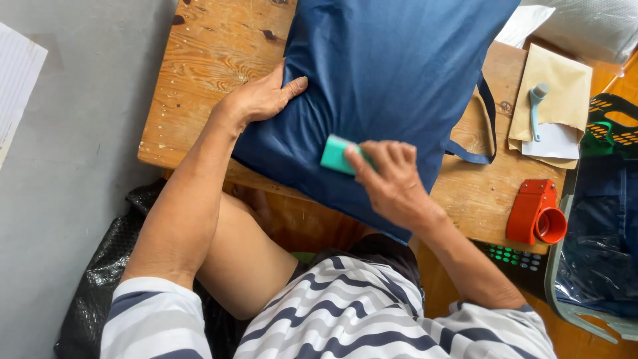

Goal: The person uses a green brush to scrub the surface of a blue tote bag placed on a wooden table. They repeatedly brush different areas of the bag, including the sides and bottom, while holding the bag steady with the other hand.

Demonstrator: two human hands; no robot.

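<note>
Far left: corner of a white lined sheet lay on the grey floor. Black plastic bag sat on the floor under the table's near-left corner, beside the person's bare knee.

Wooden table: worn pine top, knots and pale specks showing. A navy blue fabric bag lay flat across the middle of it, lower corner hanging over the near edge, one strap loop trailing off to the right on the wood.

Left hand was flat on the bag's left edge, palm down, fingers spread and extended, thumb on the cloth. It pinned the fabric and gripped nothing.

Right hand was on the lower middle of the bag, fingers curled around a small teal block, pinched between thumb and fingertips and pressed against the fabric. Could not tell what the block was.

Right of the bag: tan paper envelopes stacked on a white sheet, with a small light-blue handled tool lying on top. Near the table's right front edge stood a red tape dispenser. Past the table edge, a grey basket held dark blue items wrapped in clear plastic. White padded packaging sat in the top right corner.
</note>
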